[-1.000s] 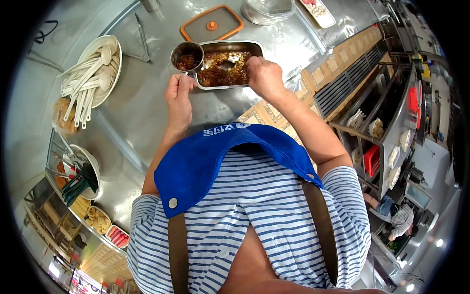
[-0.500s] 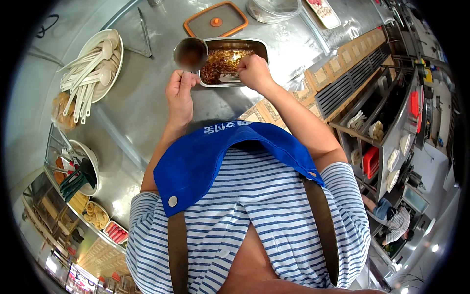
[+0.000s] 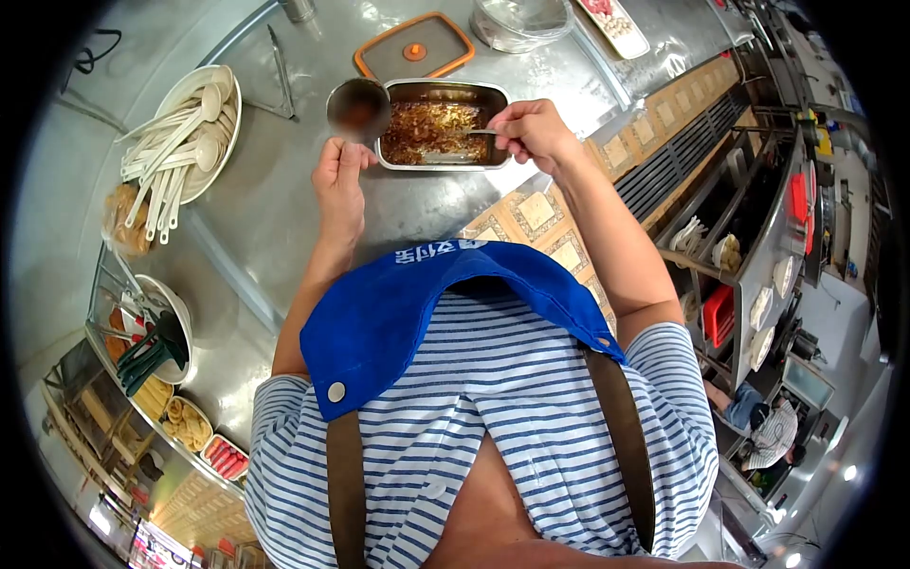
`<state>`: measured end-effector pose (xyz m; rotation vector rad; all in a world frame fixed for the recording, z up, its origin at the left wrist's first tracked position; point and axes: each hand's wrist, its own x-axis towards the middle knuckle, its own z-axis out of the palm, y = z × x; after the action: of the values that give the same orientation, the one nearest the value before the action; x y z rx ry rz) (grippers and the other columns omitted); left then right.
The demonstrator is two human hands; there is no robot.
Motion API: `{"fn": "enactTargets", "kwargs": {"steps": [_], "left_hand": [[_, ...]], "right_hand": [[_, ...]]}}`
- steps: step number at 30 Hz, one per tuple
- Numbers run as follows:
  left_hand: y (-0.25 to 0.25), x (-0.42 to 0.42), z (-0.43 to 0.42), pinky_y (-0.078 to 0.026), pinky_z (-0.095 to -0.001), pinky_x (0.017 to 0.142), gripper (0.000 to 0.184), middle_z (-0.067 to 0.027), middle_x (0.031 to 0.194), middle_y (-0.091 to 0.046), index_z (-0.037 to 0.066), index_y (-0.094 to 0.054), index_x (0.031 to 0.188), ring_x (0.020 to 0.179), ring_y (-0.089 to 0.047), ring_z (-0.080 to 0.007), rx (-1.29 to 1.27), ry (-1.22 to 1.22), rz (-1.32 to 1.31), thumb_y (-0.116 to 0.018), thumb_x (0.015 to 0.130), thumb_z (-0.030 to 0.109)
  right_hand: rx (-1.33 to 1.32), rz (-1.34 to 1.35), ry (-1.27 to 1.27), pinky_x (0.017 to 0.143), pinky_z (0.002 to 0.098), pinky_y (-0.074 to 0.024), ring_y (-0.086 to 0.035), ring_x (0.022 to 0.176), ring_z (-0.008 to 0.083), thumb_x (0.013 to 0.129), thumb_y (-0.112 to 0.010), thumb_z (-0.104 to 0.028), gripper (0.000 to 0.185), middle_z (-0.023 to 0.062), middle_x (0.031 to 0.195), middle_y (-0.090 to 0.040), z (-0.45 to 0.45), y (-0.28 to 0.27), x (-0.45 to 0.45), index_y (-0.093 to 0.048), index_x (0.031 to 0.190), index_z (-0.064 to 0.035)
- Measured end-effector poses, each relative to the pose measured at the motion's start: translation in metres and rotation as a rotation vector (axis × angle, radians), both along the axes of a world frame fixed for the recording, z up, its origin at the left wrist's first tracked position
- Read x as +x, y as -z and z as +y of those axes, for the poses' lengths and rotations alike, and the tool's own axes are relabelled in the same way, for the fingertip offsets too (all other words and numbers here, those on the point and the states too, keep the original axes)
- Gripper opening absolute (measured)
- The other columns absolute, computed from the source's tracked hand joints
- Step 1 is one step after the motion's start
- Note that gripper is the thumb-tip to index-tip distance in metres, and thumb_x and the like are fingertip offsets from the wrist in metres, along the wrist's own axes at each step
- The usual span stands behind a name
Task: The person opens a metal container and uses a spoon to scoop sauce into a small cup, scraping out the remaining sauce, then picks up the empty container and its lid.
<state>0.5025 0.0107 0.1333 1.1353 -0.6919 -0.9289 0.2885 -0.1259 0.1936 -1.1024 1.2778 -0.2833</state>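
Note:
In my left hand (image 3: 341, 180) is a small round metal bowl (image 3: 332, 95), tipped toward me and held by its near edge. Its inside is blurred, with something dark reddish in it. My right hand (image 3: 536, 133) pinches the thin metal handle of a spoon (image 3: 482, 131) at the right rim of a rectangular metal tray (image 3: 445, 169). Reddish-brown oily sauce with flakes (image 3: 427, 123) covers the tray's bottom, and the spoon's head is hidden in it. The bowl sits beside the tray's left end.
Behind the tray lies a lid with an orange rim (image 3: 414, 49). A plate of white spoons (image 3: 199, 133) and tongs (image 3: 282, 76) are to the left. A plastic-lined bowl (image 3: 521, 24) and a white food tray (image 3: 616, 27) stand at the back. Another person (image 3: 773, 431) is far right.
My right hand has moved right from above the tray to its right rim, and the spoon handle now shows. My left hand and the bowl have shifted slightly left.

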Motion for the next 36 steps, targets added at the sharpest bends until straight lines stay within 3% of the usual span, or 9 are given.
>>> {"fn": "enactTargets", "kwargs": {"steps": [9,12,14,15,18,22,27,30,36], "left_hand": [[-0.004,-0.012,-0.001,-0.038,-0.0213,0.063,0.021,0.0002,0.068,-0.051,0.004,-0.048,0.075,0.067,-0.045,-0.0062,0.066,0.079,-0.143,-0.048,0.091,0.018],[-0.003,-0.016,-0.001,-0.036,-0.022,0.069,0.022,0.0003,0.07,-0.05,0.007,-0.049,0.076,0.07,-0.045,-0.0077,0.087,0.113,-0.123,-0.047,0.092,0.021],[-0.008,-0.018,-0.001,-0.036,-0.0222,0.068,0.022,0.0003,0.07,-0.05,0.006,-0.049,0.075,0.07,-0.045,-0.0081,0.066,0.12,-0.097,-0.047,0.092,0.021],[-0.009,-0.017,0.0,-0.036,-0.0224,0.068,0.022,0.0002,0.07,-0.05,0.006,-0.049,0.075,0.069,-0.045,-0.0084,0.049,0.124,-0.069,-0.047,0.092,0.021],[-0.008,-0.014,0.004,-0.036,-0.0231,0.068,0.022,-0.0004,0.07,-0.05,0.006,-0.048,0.076,0.07,-0.046,-0.0093,0.033,0.102,-0.055,-0.047,0.092,0.02],[-0.002,-0.01,0.005,-0.038,-0.0219,0.066,0.023,-0.0015,0.069,-0.051,0.004,-0.047,0.075,0.068,-0.045,-0.008,0.037,0.025,-0.081,-0.047,0.092,0.018],[0.011,-0.01,-0.002,-0.039,-0.0233,0.07,0.019,-0.0012,0.07,-0.047,0.004,-0.046,0.076,0.072,-0.048,-0.01,-0.069,-0.032,0.065,-0.046,0.092,0.015],[0.012,-0.011,-0.004,-0.04,-0.0245,0.071,0.018,-0.0009,0.071,-0.045,0.005,-0.046,0.078,0.072,-0.048,-0.0113,-0.085,-0.028,0.143,-0.047,0.092,0.015],[0.012,-0.01,-0.005,-0.04,-0.0251,0.072,0.019,-0.0007,0.071,-0.045,0.005,-0.046,0.078,0.073,-0.049,-0.0121,-0.087,-0.024,0.144,-0.047,0.092,0.017]], "right_hand": [[-0.374,-0.053,-0.01,0.037,0.022,-0.0353,-0.046,0.043,0.0084,0.079,-0.052,0.002,0.008,0.0063,0.06,-0.057,0.01,-0.078,0.006,-0.06,0.08,0.0044],[-0.994,0.123,-0.217,0.045,0.0269,-0.0402,-0.05,0.051,0.0138,0.079,-0.055,0.0,0.008,0.0049,0.065,-0.059,0.039,-0.048,0.03,-0.06,0.085,-0.0003],[-1.553,0.286,-0.462,0.052,0.0327,-0.0446,-0.054,0.058,0.0234,0.073,-0.053,0.005,0.016,0.0104,0.07,-0.059,0.05,-0.029,0.04,-0.058,0.087,-0.0006],[-1.57,0.273,-0.497,0.054,0.0356,-0.046,-0.055,0.062,0.029,0.066,-0.052,0.009,0.026,0.0141,0.072,-0.057,0.058,-0.03,0.04,-0.058,0.089,-0.0015],[-1.702,0.094,-0.351,0.053,0.0347,-0.0468,-0.056,0.061,0.0276,0.066,-0.054,0.01,0.024,0.0123,0.07,-0.057,0.051,-0.027,0.036,-0.058,0.087,-0.0007],[-1.515,0.206,-0.158,0.052,0.0362,-0.0454,-0.057,0.059,0.029,0.067,-0.054,0.008,0.017,0.0132,0.067,-0.056,0.042,-0.038,0.02,-0.057,0.08,-0.0025],[-1.173,0.629,-0.293,0.063,0.041,-0.0489,-0.06,0.07,0.035,0.073,-0.055,-0.003,0.011,0.0176,0.079,-0.062,0.018,0.032,0.004,-0.06,0.083,-0.0043],[-1.056,0.611,-0.353,0.062,0.0408,-0.0487,-0.06,0.068,0.0352,0.071,-0.055,-0.002,0.01,0.0172,0.077,-0.062,0.021,0.045,0.016,-0.059,0.08,-0.0048],[-1.303,0.427,-0.36,0.061,0.043,-0.047,-0.058,0.068,0.0354,0.064,-0.052,0.003,0.014,0.0152,0.073,-0.059,0.017,0.052,0.033,-0.054,0.077,-0.0036]]}}
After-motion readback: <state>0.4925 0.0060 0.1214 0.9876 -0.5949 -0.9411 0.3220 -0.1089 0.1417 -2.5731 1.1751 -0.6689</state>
